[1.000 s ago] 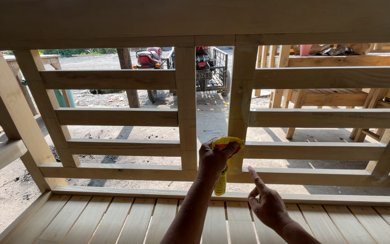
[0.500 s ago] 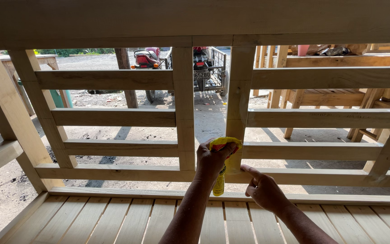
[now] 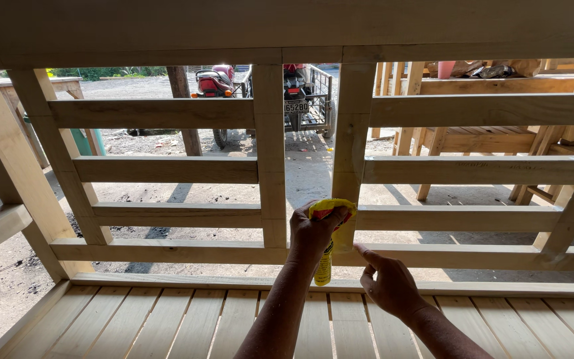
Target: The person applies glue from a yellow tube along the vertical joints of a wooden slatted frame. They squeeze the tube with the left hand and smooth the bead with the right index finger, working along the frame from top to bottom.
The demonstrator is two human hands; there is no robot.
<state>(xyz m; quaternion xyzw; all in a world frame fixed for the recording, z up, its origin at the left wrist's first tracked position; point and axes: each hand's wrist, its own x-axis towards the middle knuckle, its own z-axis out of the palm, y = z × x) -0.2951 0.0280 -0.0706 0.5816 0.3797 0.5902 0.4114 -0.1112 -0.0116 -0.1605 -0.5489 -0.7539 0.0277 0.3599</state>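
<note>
Pale raw wood frame, with two hands at the foot of one post.

Pale, unfinished timber makes up the frame (image 3: 167,169): flat horizontal rails crossed by squared uprights, grain showing, above a slatted floor (image 3: 167,319) of narrow boards. The left hand (image 3: 313,233) has its fingers curled tight around a yellow bottle (image 3: 325,262), a slim smooth tube hanging nozzle-down in front of the lowest rail, just beside the right-hand post (image 3: 350,146). The right hand (image 3: 390,286) is loosely open, its fingers (image 3: 367,254) spread a little, with the forefinger tip touching the lowest rail near the post's base, holding nothing. The bottle and right hand are near each other, apart.
</note>
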